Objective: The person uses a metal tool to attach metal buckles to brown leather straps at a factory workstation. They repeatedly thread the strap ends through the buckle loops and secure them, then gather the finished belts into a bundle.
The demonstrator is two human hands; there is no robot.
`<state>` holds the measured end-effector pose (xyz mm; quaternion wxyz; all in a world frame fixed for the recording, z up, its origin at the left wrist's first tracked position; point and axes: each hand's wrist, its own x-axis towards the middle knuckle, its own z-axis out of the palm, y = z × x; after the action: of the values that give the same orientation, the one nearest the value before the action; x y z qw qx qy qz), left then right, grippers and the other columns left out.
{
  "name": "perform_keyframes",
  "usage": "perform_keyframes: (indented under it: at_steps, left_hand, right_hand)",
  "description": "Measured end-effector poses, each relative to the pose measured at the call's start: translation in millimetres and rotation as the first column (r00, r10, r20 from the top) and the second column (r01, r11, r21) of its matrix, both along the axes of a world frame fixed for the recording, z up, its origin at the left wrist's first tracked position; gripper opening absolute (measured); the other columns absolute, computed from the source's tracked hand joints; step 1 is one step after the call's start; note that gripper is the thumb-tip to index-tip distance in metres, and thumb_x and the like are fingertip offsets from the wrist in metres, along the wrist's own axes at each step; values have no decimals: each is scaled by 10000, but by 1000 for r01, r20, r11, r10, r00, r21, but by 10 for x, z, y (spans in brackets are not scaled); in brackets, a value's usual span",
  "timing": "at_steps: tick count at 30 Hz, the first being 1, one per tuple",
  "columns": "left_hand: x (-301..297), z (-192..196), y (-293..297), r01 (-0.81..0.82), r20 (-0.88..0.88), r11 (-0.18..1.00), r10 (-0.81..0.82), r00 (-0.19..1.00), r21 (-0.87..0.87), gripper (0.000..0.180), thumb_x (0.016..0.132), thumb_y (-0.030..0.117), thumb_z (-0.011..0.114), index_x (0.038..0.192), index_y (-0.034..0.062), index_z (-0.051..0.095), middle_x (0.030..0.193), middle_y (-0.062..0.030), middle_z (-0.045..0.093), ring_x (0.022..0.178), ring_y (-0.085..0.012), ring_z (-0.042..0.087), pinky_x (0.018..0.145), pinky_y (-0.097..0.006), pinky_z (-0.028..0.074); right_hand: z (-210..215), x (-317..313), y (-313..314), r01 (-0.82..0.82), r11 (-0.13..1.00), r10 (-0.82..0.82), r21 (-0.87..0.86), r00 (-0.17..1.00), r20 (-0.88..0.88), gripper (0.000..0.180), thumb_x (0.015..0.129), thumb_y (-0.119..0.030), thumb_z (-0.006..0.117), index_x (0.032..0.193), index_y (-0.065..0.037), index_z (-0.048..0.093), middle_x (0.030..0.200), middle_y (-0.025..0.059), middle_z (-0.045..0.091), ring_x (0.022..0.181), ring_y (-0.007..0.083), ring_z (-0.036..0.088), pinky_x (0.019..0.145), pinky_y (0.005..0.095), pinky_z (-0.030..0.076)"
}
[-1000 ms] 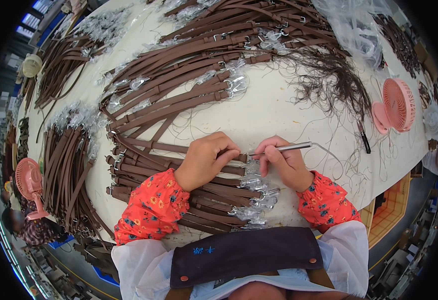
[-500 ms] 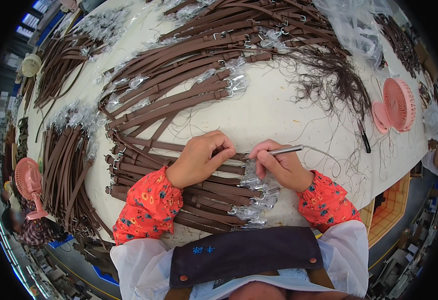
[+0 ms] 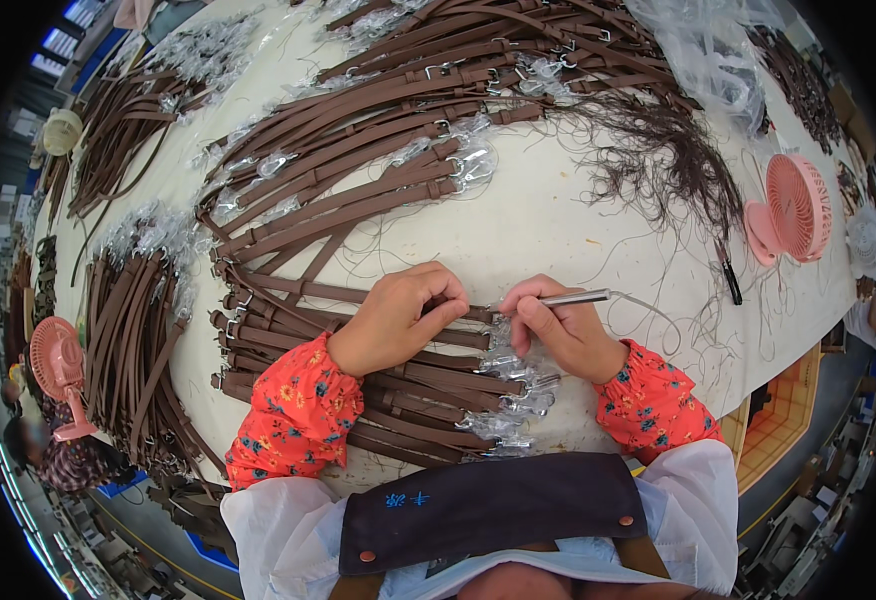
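My left hand (image 3: 398,318) lies over a row of brown straps (image 3: 428,383), thumb and curled fingers closed in a pinch. A strap end (image 3: 480,314) comes out right by its fingertips; what the pinch holds is too small to make out. Close by on the right, my right hand (image 3: 560,332) is closed around a slim silver pen-like metal tool (image 3: 576,297). The tool's blunt end points right, and its other end is hidden by the fingers. Clear plastic-wrapped buckles (image 3: 506,345) sit at the strap ends under and between the hands.
More brown straps (image 3: 358,160) spread across the pale table (image 3: 548,215), with another bundle (image 3: 133,345) at left. Dark loose threads (image 3: 658,160) and a black pen-like item (image 3: 731,284) lie at right. Pink fans (image 3: 796,210) stand at both sides. Clear plastic bags (image 3: 713,60) lie far right.
Almost nothing differs. The left hand and its sleeve have shifted very slightly left, and the silver tool has moved a touch to the right.
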<state>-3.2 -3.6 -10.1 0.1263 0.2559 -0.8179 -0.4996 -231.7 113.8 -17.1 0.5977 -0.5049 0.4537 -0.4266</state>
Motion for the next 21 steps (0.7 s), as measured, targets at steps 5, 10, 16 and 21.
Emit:
perform_keyframes:
  at_steps: [5,10,16,21]
  left_hand:
    - [5,14,6,14,4,1000,-14,1000,6,52,917,53,657,928,6,637,893,-63,606,759,-143,579,711,-279,480]
    - [-3,34,15,21,-9,999,-21,1000,24,57,919,57,657,918,6,632,908,-64,608,768,-149,581,718,-281,480]
    - [16,18,0,47,-22,999,-47,999,-14,57,900,42,666,908,1,626,910,-76,606,763,-162,584,713,-287,481]
    - [12,57,25,33,11,999,-33,999,-18,86,871,39,695,939,17,648,927,-92,623,738,-187,597,700,-290,493]
  right_hand:
    - [-10,0,2,3,1000,-3,-5,1000,-17,270,1084,-256,430,1135,-16,544,773,56,612,673,109,590,633,261,481]
    - [-23,16,5,30,1000,-30,-10,1000,-5,280,1076,-268,449,1120,-18,568,755,35,605,660,97,586,617,253,482]
    - [-27,19,2,45,999,-45,-17,999,-13,279,1073,-262,458,1118,-14,578,749,23,603,656,90,588,613,250,486]
    - [-62,29,12,119,990,-117,-71,993,24,259,1073,-231,457,1150,-12,572,791,36,621,675,88,603,633,245,502]
